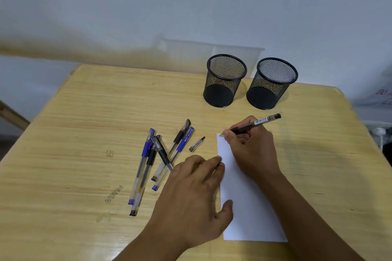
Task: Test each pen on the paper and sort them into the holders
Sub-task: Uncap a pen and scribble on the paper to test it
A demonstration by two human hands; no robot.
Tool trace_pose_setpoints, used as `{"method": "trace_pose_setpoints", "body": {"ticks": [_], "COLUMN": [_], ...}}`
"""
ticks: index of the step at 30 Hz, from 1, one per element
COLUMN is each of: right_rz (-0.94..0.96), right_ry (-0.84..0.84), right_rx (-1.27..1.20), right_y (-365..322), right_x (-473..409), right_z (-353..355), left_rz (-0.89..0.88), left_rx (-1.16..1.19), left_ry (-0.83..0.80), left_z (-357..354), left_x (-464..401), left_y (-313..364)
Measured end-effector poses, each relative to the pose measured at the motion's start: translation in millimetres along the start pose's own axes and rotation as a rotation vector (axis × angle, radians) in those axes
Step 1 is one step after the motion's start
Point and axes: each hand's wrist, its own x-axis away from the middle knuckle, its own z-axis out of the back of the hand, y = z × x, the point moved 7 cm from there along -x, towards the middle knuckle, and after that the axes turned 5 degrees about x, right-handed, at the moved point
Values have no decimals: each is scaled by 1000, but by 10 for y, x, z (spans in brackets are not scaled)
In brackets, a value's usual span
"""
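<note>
I see the wooden table [84, 112], two empty mesh holders [224, 80] near its far edge, and the paper [250, 207] toward its near right. My left hand [191, 193] rests spread-fingered on the paper's left edge; my right hand [252, 148] pinches a black pen [254, 124], tip at the paper's far-left corner. Starting that close, the stroke may slip onto wood, and the loose cap [197, 144] beside the pen pile [161, 159] may roll.

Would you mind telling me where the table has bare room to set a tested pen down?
Bare wood lies left of the pen pile out to the table edge, and behind it up to the holders. Between the pile and the paper it is crowded: the loose cap and left hand sit there.
</note>
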Motion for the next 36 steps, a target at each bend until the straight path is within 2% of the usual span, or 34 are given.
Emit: {"method": "trace_pose_setpoints", "body": {"ticks": [15,20,24,28,31,36], "right_rz": [-19,-73,-161,-272,-355,-327], "right_ry": [3,41,26,-59,-117,-118], "right_rx": [-1,-156,-402,-690,-780,-826], "right_y": [22,77,116,131,135,69], "right_x": [-3,-20,-40,-107,-138,-97], "right_z": [23,81,122,117,122,295], "left_rz": [-3,-8,-21,-25,-19,-10], "left_rx": [2,-7,-14,-26,-43,-92], "left_ry": [26,47,60,67,69,40], "left_z": [19,34,28,25,19,75], "left_x": [1,2,9,15,12,-1], "left_y": [6,13,16,40,39,79]}}
